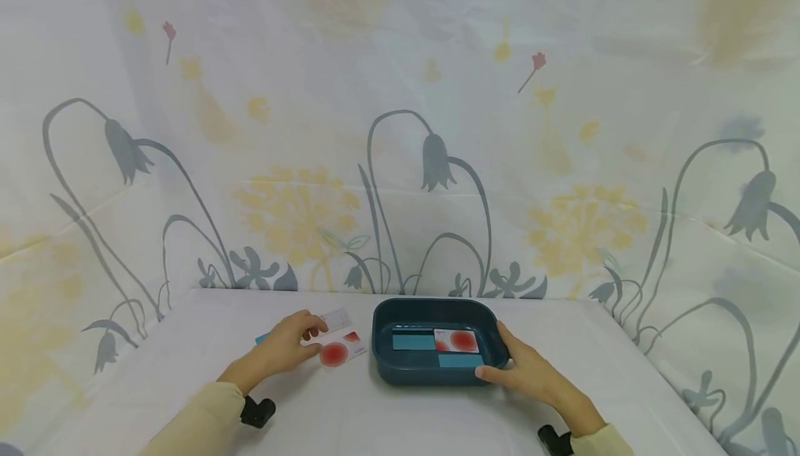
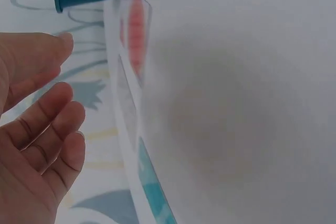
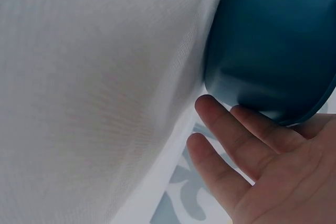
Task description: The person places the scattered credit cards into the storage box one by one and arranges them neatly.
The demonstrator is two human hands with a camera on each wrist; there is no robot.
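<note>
"Pale sleeves (image 1: 203, 421) cross the near edge. Reaching where?"
"Left hand (image 1: 278, 348) holds nothing, fingers loosely bent, near a red-spotted card (image 1: 344, 350) left of the teal tray (image 1: 406, 375). Well apart, the right hand (image 1: 531, 373) touches the tray's right end, fingers spread."
"Inside?"
"Two blue cards (image 1: 414, 342), another red-spotted card (image 1: 462, 341)."

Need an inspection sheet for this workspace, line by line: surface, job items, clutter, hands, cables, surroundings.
Surface: white tablecloth.
Job's things: dark teal bin, upright, holding two teal cards and a red-and-white card; to its left lie a red-circle card, a pale card and a loose blue card.
Clutter: nothing seen.
Hands: left hand near the loose cards, holding nothing; right hand touching the bin's right end, thumb at its near corner.
Cables: nothing seen.
Surroundings: floral-printed backdrop behind the table.
</note>
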